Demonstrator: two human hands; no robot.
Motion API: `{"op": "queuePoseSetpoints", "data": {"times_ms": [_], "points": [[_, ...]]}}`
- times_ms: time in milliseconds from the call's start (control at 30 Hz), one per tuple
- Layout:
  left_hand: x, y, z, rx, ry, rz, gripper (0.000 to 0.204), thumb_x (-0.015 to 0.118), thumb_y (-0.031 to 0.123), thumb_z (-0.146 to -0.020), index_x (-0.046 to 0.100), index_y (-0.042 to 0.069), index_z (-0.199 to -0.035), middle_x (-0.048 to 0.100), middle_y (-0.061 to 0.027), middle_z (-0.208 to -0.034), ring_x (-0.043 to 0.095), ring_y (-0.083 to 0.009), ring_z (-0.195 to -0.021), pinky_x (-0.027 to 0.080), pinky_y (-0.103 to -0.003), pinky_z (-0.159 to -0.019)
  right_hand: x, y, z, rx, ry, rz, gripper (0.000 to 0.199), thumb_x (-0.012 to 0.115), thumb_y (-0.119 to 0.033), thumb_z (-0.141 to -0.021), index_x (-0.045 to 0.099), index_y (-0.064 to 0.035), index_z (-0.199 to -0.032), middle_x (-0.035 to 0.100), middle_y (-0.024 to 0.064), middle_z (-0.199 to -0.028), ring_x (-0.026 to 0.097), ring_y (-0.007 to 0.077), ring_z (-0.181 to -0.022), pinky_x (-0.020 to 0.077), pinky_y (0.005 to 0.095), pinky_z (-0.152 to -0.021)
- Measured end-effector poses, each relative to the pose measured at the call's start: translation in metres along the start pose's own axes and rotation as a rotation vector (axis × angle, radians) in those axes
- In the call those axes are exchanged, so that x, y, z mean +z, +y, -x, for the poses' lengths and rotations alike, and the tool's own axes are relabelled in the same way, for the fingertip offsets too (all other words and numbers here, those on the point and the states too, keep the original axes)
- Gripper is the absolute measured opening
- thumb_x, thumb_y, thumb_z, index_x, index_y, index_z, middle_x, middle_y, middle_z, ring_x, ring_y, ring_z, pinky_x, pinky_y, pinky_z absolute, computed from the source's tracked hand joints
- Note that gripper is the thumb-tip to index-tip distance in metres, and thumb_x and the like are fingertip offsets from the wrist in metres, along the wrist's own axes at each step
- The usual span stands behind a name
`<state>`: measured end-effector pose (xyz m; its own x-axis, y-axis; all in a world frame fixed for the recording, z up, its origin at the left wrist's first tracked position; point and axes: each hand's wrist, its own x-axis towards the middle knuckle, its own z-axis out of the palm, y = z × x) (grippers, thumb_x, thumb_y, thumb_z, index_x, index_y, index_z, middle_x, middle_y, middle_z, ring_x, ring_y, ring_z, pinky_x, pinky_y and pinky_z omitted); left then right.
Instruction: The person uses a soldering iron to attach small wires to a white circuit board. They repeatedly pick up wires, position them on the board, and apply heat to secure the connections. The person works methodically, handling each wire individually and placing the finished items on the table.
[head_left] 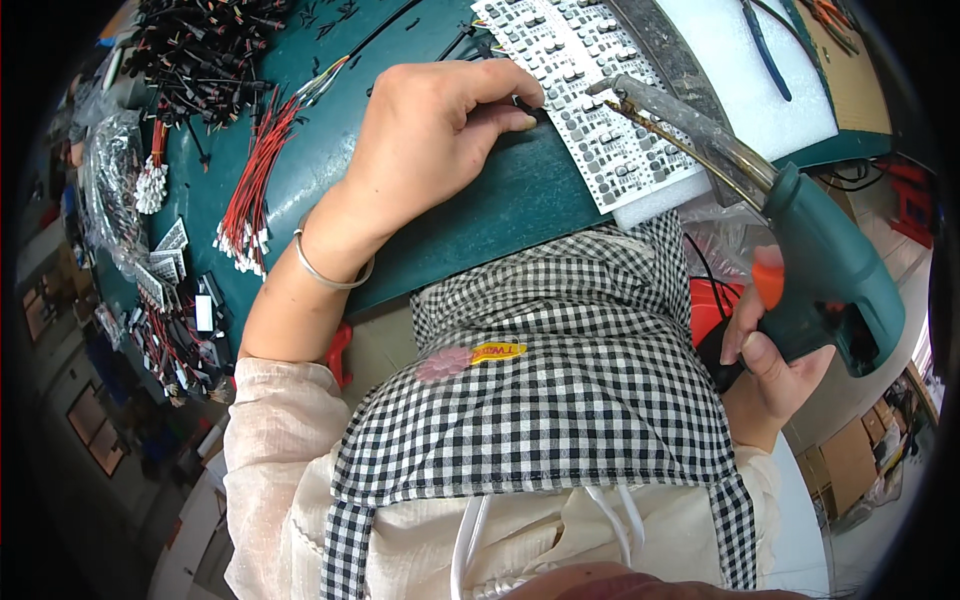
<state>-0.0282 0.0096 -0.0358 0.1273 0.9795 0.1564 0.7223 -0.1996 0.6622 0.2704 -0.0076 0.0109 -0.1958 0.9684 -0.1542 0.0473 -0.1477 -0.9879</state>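
My right hand (785, 375) grips a green soldering gun (825, 255) with an orange trigger. Its metal tip and thin solder guide tube reach left over a white circuit board panel (590, 105) full of small components. The tip is above the panel; whether it touches cannot be told. At the panel's left edge my left hand (440, 130) has thumb and forefinger brought together in a pinch. Something small and dark shows between them, too hidden to name. The panel lies partly on a white foam sheet (800, 120), with a dark strip (665, 50) across it.
Red wire bundles (265, 180) with white connectors lie on the green tabletop (450, 240), left of my forearm. Behind them is a heap of black cables (200, 50). Small boards with wires (170, 290) sit at the left edge. Blue-handled tweezers or pliers (768, 55) rest on the foam.
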Motion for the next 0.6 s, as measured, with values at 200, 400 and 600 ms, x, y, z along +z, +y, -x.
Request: {"op": "queuePoseSetpoints", "data": {"times_ms": [200,400,600], "points": [[0.000,-0.003,0.001,0.017,0.002,0.002,0.018,0.073,-0.001,-0.073,0.069,0.003,-0.091,0.069,-0.0066,-0.079,0.067,-0.0151,-0.069,0.051,-0.024,-0.063,0.000,0.001,0.006,0.073,-0.008,0.006,0.071,0.081,-0.020,-0.069,0.043,0.0136,-0.120,0.054,0.0104,-0.074,0.048,0.0118,-0.050,0.0400,0.0218,-0.042],[0.001,-0.003,0.001,0.059,0.001,-0.029,0.018,0.074,0.000,-0.073,0.069,0.003,-0.090,0.069,-0.0067,-0.078,0.067,-0.0156,-0.067,0.051,-0.024,-0.061,-0.003,0.010,0.014,0.157,-0.048,0.022,0.062,0.078,-0.009,-0.069,0.046,0.0083,-0.120,0.055,0.0146,-0.103,0.052,0.0140,-0.060,0.0456,0.0236,-0.047],[0.001,-0.005,0.002,0.111,0.030,-0.036,0.019,0.075,0.000,-0.071,0.070,0.004,-0.089,0.068,-0.0070,-0.076,0.067,-0.0165,-0.066,0.052,-0.025,-0.059,-0.009,0.013,0.011,0.164,-0.155,0.108,0.058,0.076,-0.006,-0.071,0.047,0.0066,-0.120,0.056,0.0149,-0.104,0.054,0.0145,-0.062,0.0483,0.0238,-0.050]]}}
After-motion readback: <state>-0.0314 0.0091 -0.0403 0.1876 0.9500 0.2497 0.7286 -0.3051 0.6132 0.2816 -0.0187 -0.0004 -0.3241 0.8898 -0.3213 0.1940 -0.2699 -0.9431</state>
